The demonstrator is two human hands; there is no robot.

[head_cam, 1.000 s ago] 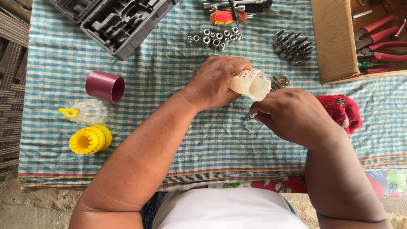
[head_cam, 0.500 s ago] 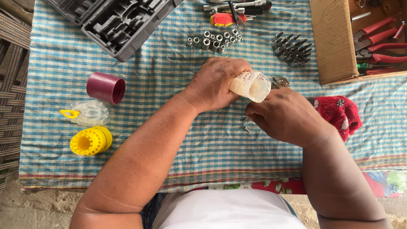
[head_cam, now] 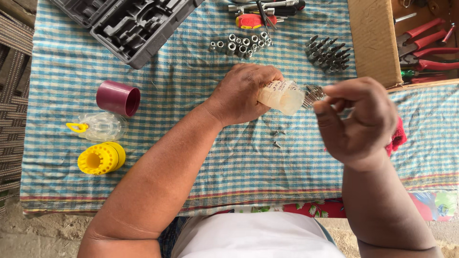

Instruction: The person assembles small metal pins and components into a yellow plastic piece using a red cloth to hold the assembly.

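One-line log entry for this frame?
left hand: holds pale plastic container | right hand: raised beside it, fingers pinched | small screws on checked cloth

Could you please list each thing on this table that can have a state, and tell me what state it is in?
Left hand: closed around the pale translucent plastic container, held tilted on its side.
Right hand: raised, fingers pinched; what it holds is too small to tell.
Dark grey moulded tool case: open, its slots empty.
Maroon plastic cup: lying on its side.
Yellow ribbed plastic holder: lying on its side.
Brown cardboard box: open, red-handled pliers inside.
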